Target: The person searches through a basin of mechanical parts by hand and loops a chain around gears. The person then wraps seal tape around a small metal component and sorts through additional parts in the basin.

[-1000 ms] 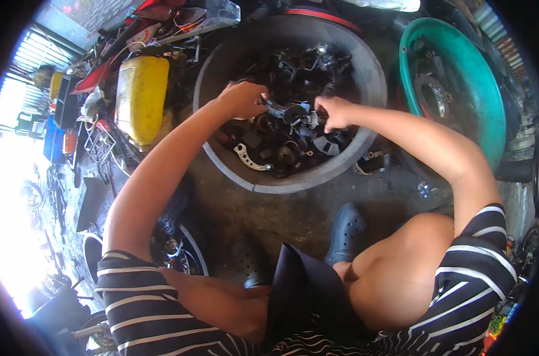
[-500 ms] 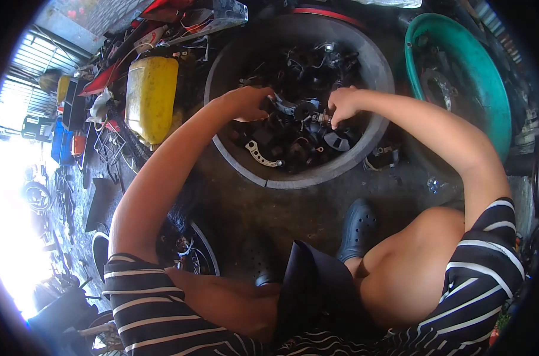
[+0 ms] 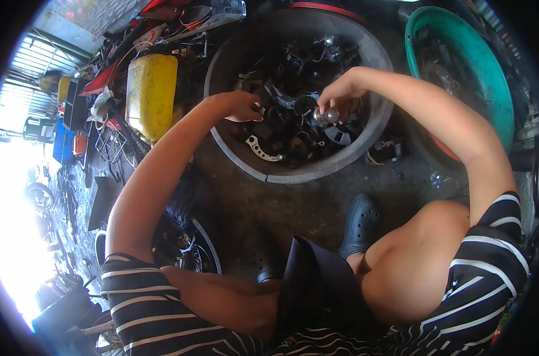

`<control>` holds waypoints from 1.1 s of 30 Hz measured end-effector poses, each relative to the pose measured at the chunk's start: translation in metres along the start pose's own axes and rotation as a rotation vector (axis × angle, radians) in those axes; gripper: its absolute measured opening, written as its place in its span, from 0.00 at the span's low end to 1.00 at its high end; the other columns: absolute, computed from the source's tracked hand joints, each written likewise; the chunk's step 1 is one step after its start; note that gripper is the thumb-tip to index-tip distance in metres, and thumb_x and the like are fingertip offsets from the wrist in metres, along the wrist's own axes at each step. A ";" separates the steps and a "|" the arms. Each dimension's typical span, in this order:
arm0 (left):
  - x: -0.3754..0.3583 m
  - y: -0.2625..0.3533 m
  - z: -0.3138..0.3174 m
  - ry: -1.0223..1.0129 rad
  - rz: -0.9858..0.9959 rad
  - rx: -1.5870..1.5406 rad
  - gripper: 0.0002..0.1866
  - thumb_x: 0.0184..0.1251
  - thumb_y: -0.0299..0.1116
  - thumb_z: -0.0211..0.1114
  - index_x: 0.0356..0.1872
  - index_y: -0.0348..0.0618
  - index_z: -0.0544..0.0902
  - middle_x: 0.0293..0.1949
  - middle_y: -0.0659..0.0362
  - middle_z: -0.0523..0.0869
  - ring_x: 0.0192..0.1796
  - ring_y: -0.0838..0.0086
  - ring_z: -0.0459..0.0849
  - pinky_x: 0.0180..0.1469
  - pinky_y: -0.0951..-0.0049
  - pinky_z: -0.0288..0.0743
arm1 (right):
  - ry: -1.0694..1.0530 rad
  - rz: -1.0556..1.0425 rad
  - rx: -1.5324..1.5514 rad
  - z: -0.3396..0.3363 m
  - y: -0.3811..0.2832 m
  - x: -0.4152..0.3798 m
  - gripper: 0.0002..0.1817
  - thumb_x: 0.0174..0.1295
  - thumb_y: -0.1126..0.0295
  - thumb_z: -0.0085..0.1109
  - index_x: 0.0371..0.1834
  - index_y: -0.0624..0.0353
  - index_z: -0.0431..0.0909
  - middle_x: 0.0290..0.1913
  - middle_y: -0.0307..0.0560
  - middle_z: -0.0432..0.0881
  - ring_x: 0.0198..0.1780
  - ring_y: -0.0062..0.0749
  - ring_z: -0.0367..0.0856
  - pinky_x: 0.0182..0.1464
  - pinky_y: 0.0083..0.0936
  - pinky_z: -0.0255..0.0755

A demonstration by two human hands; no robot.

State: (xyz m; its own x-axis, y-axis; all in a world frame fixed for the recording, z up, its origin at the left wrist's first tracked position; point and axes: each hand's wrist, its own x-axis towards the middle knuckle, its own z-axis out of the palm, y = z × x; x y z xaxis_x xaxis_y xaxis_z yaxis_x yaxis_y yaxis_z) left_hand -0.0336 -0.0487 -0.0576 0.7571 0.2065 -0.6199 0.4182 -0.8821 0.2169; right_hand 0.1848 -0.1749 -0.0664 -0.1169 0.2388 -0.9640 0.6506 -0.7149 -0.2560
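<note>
A small shiny bulb-like part [image 3: 327, 115] sits pinched under the fingertips of the right hand [image 3: 342, 94], above the dark scrap parts in the grey round basin [image 3: 293, 175]. What kind of part it is stays unclear. The left hand [image 3: 241, 105] curls down onto the pile; its grasp is hidden. Both forearms reach forward, elbows bent.

Grey tub [image 3: 293, 177]: rubber-like, matt, dusty rim. Heap of parts [image 3: 293, 127] inside: dark metal and black plastic, greasy, dull. Curved lever [image 3: 260, 150] near left of heap: bare metal, pale, satin. Small bulb-like piece [image 3: 327, 115] in right hand [image 3: 341, 95]: glassy, glossy, bright highlight. Yellow canister [image 3: 151, 95] at far left: plastic, smooth, scuffed. Green basin [image 3: 489, 77] at far right: plastic, smooth, grimy. Black clog [image 3: 360, 224] near: moulded plastic, matt, perforated. Striped shirt [image 3: 145, 308]: cloth, soft.
</note>
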 end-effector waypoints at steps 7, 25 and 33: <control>0.003 -0.004 0.002 -0.011 0.032 -0.040 0.25 0.56 0.49 0.56 0.52 0.47 0.70 0.41 0.51 0.79 0.47 0.61 0.76 0.49 0.68 0.67 | 0.527 -0.377 0.084 -0.028 -0.008 -0.015 0.23 0.39 0.51 0.56 0.38 0.53 0.76 0.37 0.42 0.78 0.39 0.32 0.75 0.44 0.39 0.62; 0.011 -0.001 0.006 0.020 -0.049 0.125 0.24 0.54 0.49 0.56 0.50 0.50 0.71 0.38 0.55 0.80 0.44 0.61 0.78 0.46 0.64 0.70 | 0.898 -0.388 -0.533 0.013 -0.006 0.010 0.13 0.43 0.69 0.59 0.35 0.56 0.78 0.37 0.47 0.80 0.43 0.38 0.77 0.45 0.30 0.69; 0.016 0.017 0.002 0.034 -0.062 0.089 0.23 0.52 0.51 0.58 0.48 0.53 0.74 0.46 0.58 0.78 0.51 0.63 0.75 0.51 0.65 0.68 | 0.944 -0.462 -0.579 0.025 -0.016 0.022 0.06 0.48 0.67 0.59 0.29 0.54 0.77 0.35 0.44 0.78 0.45 0.37 0.75 0.52 0.39 0.59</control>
State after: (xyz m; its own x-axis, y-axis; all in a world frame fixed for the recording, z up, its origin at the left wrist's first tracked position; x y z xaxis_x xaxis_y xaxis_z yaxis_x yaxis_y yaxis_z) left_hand -0.0153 -0.0614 -0.0659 0.7483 0.2746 -0.6038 0.4196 -0.9010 0.1102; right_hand 0.1530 -0.1745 -0.0847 0.0106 0.9557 -0.2943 0.9613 -0.0907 -0.2600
